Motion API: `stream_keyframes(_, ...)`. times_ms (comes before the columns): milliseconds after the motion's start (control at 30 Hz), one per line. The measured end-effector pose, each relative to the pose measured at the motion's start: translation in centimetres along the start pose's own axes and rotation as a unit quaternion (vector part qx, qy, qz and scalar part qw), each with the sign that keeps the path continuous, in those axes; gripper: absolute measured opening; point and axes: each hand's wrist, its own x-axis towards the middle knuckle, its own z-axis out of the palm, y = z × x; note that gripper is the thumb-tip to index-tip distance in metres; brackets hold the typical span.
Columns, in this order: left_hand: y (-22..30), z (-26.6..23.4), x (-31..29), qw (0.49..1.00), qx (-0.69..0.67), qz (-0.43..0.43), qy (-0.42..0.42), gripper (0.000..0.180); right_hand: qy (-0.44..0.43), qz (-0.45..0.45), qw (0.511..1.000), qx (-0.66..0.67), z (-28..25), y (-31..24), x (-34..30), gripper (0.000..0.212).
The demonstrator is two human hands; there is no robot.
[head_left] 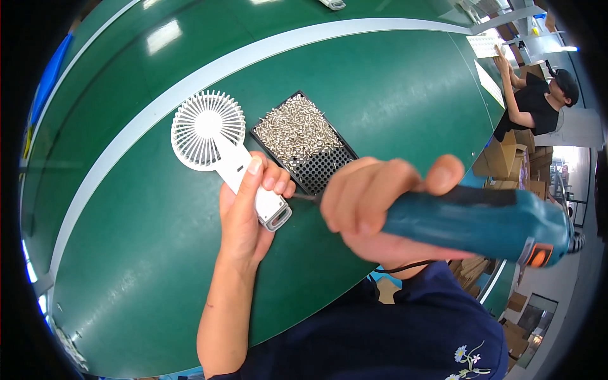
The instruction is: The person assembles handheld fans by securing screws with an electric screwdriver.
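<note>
My left hand point(248, 193) is closed round the handle of a white handheld fan point(233, 161), its thumb lying along the casing. The fan's round slatted head points up and to the left, and its grey looped base end sits below my fingers. In my right hand point(380, 206) is a teal electric screwdriver point(472, 221), held level with its bit toward the fan's base end. Whether the bit touches the fan I cannot tell. Beyond my hands, a black perforated tray point(322, 170) holds a heap of small silver screws point(294, 130).
The green worktable point(145, 272) has a pale raised strip point(190, 79) curving across it. At the far edge lies another white device point(332, 4). To the right a person point(538, 101) in black works with white sheets point(484, 45), near stacked cardboard boxes point(500, 158).
</note>
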Motion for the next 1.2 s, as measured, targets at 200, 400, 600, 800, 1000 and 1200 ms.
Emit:
stream_keyframes(200,0.4,0.8,-0.3,0.999,0.034,0.016,0.028,0.018,0.076,-0.008,0.997,0.02,-1.7,1.9,0.6,0.095)
stream_keyframes(400,0.9,0.4,-0.6,1.0,0.004,-0.013,0.012,0.015,0.094,0.029,0.995,0.021,-1.9,1.5,0.3,0.095)
stream_keyframes(600,0.7,0.3,-0.3,0.999,-0.024,-0.027,-0.002,0.013,-0.021,0.044,0.998,-0.041,-3.0,1.6,0.3,0.087)
stream_keyframes(800,0.7,1.5,-0.5,0.995,0.059,0.051,0.054,0.028,0.122,-0.01,0.992,0.034,-1.0,-0.5,1.9,0.086)
stream_keyframes(1000,-0.6,-0.5,-0.3,0.971,0.212,0.041,-0.101,0.037,0.225,0.009,0.974,0.039,-1.3,-1.6,1.8,0.069)
stream_keyframes(1200,-0.9,-0.5,-0.6,0.984,0.139,0.02,-0.109,0.031,0.241,0.026,0.97,-0.011,-2.0,-1.1,1.0,0.066)
